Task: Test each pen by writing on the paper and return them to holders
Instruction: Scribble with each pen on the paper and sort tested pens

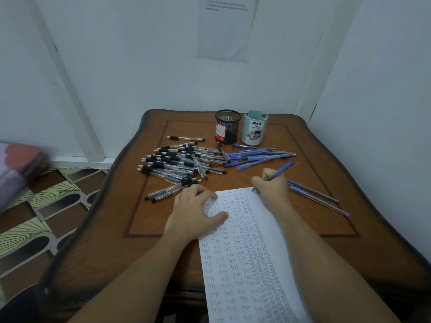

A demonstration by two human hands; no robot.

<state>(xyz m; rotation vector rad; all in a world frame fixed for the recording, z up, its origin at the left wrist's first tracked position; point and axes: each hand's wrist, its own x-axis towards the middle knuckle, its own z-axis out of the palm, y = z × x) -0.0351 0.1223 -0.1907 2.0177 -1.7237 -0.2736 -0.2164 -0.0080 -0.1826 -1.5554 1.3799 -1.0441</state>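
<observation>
A white sheet of paper (268, 241), covered with rows of the word "test", lies on the wooden table (326, 252). My left hand (196, 213) presses flat on the sheet's upper left. My right hand (272, 185) grips a blue pen (281, 171) with its tip at the paper's top right corner. Several black pens (177, 164) lie in a pile at the left, and several blue pens (258, 156) lie to its right. Two holders stand at the back: a black mesh cup (227, 127) and a pale blue organizer (255, 128).
Two more blue pens (317, 195) lie right of my right hand. One black pen (185, 138) lies apart near the mesh cup. White walls close in behind and at the right. Patterned floor and a blurred cloth bundle (21, 164) are at the left.
</observation>
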